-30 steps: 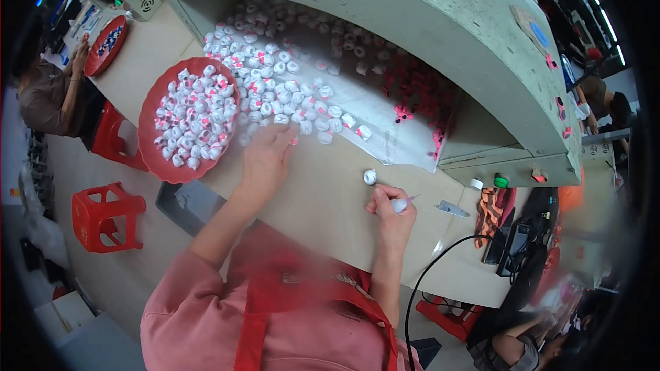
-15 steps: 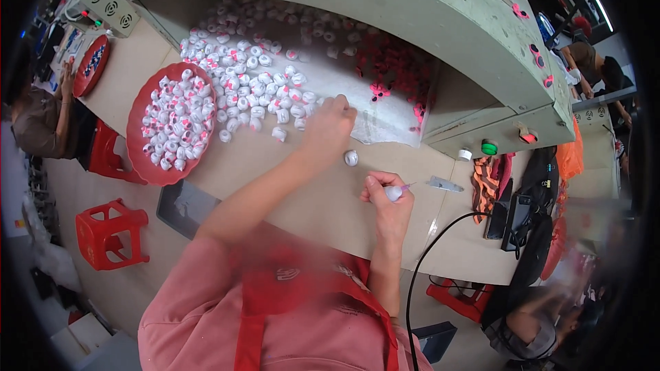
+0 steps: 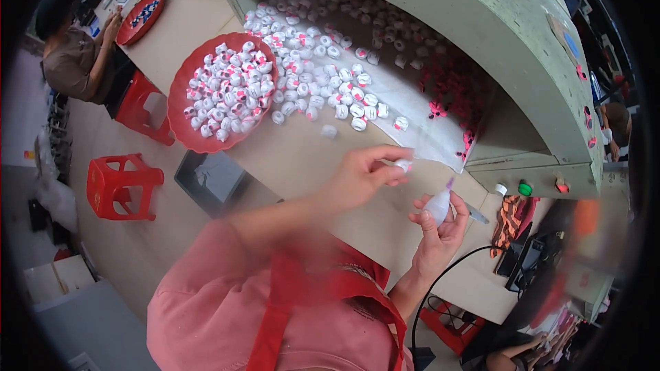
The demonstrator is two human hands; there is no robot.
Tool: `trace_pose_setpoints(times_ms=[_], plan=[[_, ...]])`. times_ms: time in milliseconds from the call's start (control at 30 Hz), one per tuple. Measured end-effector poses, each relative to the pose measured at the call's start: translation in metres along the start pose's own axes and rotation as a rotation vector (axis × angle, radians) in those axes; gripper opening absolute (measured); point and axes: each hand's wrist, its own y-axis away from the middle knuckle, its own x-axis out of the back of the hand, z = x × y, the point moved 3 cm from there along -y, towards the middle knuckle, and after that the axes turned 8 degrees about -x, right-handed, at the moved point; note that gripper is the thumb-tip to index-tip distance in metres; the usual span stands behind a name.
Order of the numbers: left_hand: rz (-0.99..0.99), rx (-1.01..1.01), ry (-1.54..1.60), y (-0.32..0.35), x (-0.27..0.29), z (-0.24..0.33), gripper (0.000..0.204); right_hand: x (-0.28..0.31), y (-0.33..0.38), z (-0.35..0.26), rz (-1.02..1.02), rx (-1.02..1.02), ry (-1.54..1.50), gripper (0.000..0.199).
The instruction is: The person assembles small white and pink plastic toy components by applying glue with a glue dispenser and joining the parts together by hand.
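Head view: near the centre of the frame, one small white ball-shaped piece (image 3: 403, 164) pinched between thumb and fingers of the left hand (image 3: 364, 175), apparently with a pink patch, though blurred. Just below right, a translucent squeeze bottle (image 3: 437, 207) with an upward-pointing purple tip (image 3: 450, 183), gripped in the right hand (image 3: 443, 235). Toward upper left, a red bowl (image 3: 181, 110) heaped with white pieces (image 3: 230, 89), beside a loose spread of similar ones reaching under a grey-green hood (image 3: 481, 20).
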Motion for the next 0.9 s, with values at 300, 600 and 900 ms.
trace_pose_setpoints(times_ms=[300, 600, 900], plan=[[0.075, 0.219, 0.602, 0.024, 0.023, 0.015, 0.034, -0.031, 0.039, -0.026, 0.116, 0.393, 0.063, 0.041], [0.083, -0.033, 0.424, 0.024, 0.012, 0.019, 0.034, -0.028, 0.042, -0.034, 0.073, 0.772, 0.498, 0.028], [0.127, -0.055, 0.372, 0.028, 0.007, 0.023, 0.032, -0.023, 0.037, -0.036, 0.025, 0.774, 0.429, 0.025]])
